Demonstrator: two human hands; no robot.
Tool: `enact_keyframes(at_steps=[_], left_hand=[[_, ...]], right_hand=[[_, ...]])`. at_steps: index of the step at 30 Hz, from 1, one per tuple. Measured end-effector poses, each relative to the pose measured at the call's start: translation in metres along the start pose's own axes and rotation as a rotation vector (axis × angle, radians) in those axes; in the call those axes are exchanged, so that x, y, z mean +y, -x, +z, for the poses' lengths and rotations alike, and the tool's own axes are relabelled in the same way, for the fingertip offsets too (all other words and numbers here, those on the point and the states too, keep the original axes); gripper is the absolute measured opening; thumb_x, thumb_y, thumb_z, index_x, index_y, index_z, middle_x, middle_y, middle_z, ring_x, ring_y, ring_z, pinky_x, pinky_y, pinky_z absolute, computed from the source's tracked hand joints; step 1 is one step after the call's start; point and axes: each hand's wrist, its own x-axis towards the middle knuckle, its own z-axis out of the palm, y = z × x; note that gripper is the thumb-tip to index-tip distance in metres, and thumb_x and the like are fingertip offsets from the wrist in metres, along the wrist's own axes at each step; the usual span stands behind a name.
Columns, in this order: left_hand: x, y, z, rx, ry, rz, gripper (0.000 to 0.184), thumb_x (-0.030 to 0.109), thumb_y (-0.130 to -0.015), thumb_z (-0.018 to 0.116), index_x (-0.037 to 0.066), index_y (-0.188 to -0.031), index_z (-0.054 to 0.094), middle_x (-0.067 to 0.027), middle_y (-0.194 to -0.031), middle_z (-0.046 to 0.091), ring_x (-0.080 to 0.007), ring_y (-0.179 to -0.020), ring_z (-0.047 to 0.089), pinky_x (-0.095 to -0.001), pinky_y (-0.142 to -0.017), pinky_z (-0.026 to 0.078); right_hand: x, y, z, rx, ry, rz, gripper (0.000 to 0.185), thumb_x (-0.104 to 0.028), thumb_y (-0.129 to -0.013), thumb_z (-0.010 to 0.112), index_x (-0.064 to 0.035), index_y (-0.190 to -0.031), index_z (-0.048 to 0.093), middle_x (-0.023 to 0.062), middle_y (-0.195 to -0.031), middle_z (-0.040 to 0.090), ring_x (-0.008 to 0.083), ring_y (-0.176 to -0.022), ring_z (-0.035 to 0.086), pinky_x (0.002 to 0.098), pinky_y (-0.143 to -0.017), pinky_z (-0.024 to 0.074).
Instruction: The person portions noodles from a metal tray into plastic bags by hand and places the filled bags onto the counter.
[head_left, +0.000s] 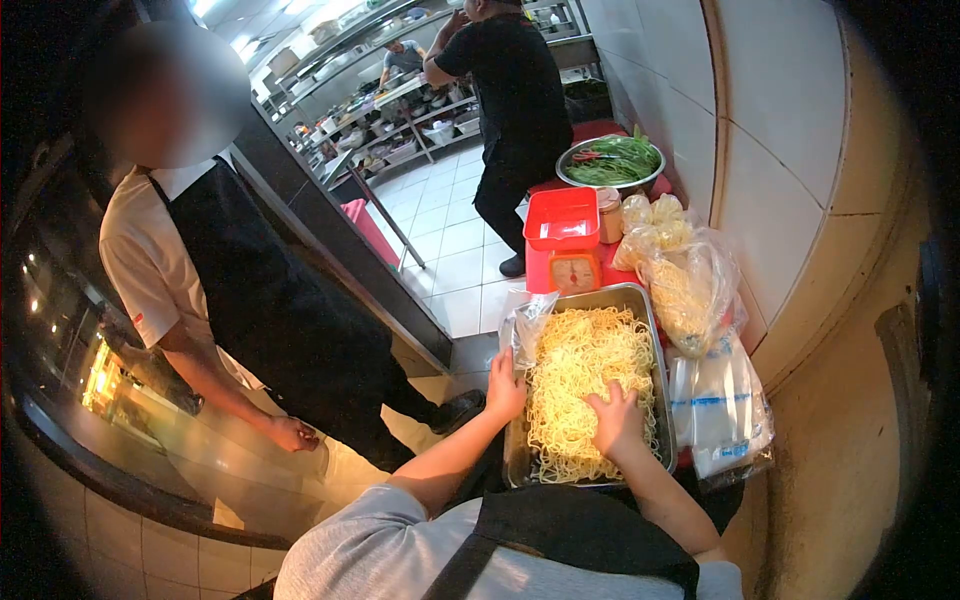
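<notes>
A metal tray full of yellow noodles lies in front of me. My left hand is closed on a clear plastic bag at the tray's left edge. Over the noodles, on the right side of the tray, is my right hand. Its fingers are spread and touch the noodles, with the tips partly sunk among the strands.
Beyond the tray stand an orange scale with a red basin, a jar and a bowl of greens. Bagged noodles and plastic bags lie right. A person in an apron stands left; another is farther back.
</notes>
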Motion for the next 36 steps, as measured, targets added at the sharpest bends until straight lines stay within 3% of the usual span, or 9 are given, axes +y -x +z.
enact_keyframes(at_steps=[3, 7, 13, 17, 22, 25, 29, 32, 36], left_hand=[[-0.003, -0.001, 0.001, -0.003, -0.011, 0.004, 0.069, 0.005, -0.079, 0.057, 0.001, -0.141, 0.028, -0.0252, -0.134, 0.035, -0.0421, -0.124, 0.036, -0.0421, -0.105, 0.032], [0.002, -0.001, -0.001, -0.003, 0.016, -0.008, 0.070, 0.005, -0.078, 0.057, 0.001, -0.141, 0.027, -0.0248, -0.133, 0.035, -0.0419, -0.123, 0.037, -0.0428, -0.104, 0.033], [-0.016, -0.010, -0.001, -0.039, 0.125, -0.019, 0.069, 0.012, -0.079, 0.062, 0.002, -0.141, 0.031, -0.0244, -0.131, 0.037, -0.0377, -0.121, 0.041, -0.0408, -0.102, 0.035], [-0.026, -0.035, -0.051, 0.055, 0.188, -0.005, 0.069, 0.023, -0.078, 0.069, 0.000, -0.136, 0.039, -0.0217, -0.125, 0.045, -0.0330, -0.115, 0.048, -0.0384, -0.099, 0.039], [-0.033, -0.048, -0.118, 0.266, 0.105, 0.048, 0.071, 0.024, -0.076, 0.072, -0.001, -0.135, 0.042, -0.0177, -0.116, 0.050, -0.0277, -0.096, 0.053, -0.0347, -0.088, 0.043], [-0.033, -0.045, -0.137, 0.278, 0.131, 0.033, 0.067, 0.022, -0.078, 0.070, 0.001, -0.135, 0.043, -0.0159, -0.118, 0.048, -0.0268, -0.106, 0.052, -0.0345, -0.092, 0.042], [-0.049, -0.045, -0.133, 0.272, 0.182, 0.020, 0.067, 0.020, -0.078, 0.070, 0.001, -0.136, 0.042, -0.0131, -0.116, 0.048, -0.0224, -0.096, 0.056, -0.0318, -0.084, 0.046], [-0.048, -0.045, -0.131, 0.260, 0.184, 0.046, 0.065, 0.019, -0.079, 0.069, 0.001, -0.136, 0.042, -0.0120, -0.116, 0.048, -0.0208, -0.092, 0.058, -0.0307, -0.081, 0.047], [-0.035, -0.045, -0.134, 0.205, 0.244, 0.047, 0.058, 0.021, -0.079, 0.069, 0.001, -0.130, 0.049, -0.0146, -0.116, 0.053, -0.0221, -0.090, 0.059, -0.0314, -0.082, 0.048]], right_hand=[[0.022, -0.006, 0.019, 0.241, -0.149, -0.117, 0.052, -0.012, -0.059, 0.077, -0.0181, -0.108, 0.064, 0.0160, -0.121, 0.051, 0.0385, -0.110, 0.050, 0.0420, -0.086, 0.0479], [0.042, -0.020, 0.009, 0.318, -0.588, -0.170, 0.059, -0.014, -0.058, 0.078, 0.0002, -0.112, 0.059, 0.0206, -0.110, 0.060, 0.0298, -0.102, 0.060, 0.0374, -0.088, 0.0487], [0.028, -0.031, -0.027, 0.344, -0.758, -0.394, 0.036, -0.008, -0.069, 0.067, -0.0004, -0.104, 0.063, 0.0078, -0.093, 0.066, 0.0198, -0.085, 0.063, 0.0319, -0.076, 0.0498], [0.003, -0.024, -0.065, 0.329, -1.138, -0.346, 0.024, -0.014, -0.081, 0.060, 0.0003, -0.100, 0.064, 0.0110, -0.095, 0.067, 0.0229, -0.083, 0.064, 0.0336, -0.073, 0.0502], [0.005, -0.056, -0.105, 0.048, -1.752, -0.746, 0.029, -0.021, -0.083, 0.059, -0.0007, -0.102, 0.064, 0.0154, -0.095, 0.065, 0.0272, -0.088, 0.064, 0.0356, -0.076, 0.0503], [-0.033, -0.024, -0.198, 0.740, -0.388, -0.906, 0.022, -0.017, -0.084, 0.056, -0.0018, -0.098, 0.064, 0.0163, -0.094, 0.064, 0.0306, -0.085, 0.065, 0.0319, -0.073, 0.0507], [-0.058, -0.019, -0.243, 0.558, -0.997, -0.640, 0.019, -0.015, -0.087, 0.054, -0.0016, -0.096, 0.065, 0.0102, -0.092, 0.067, 0.0244, -0.083, 0.067, 0.0324, -0.071, 0.0517], [-0.099, 0.014, -0.291, 0.080, -1.847, -0.807, 0.020, -0.012, -0.086, 0.057, 0.0013, -0.098, 0.066, 0.0047, -0.096, 0.068, 0.0149, -0.082, 0.066, 0.0278, -0.071, 0.0511], [-0.086, 0.008, -0.298, 0.087, -1.758, -0.779, 0.024, -0.015, -0.083, 0.061, 0.0005, -0.101, 0.066, 0.0051, -0.096, 0.068, 0.0144, -0.084, 0.065, 0.0280, -0.074, 0.0505]])
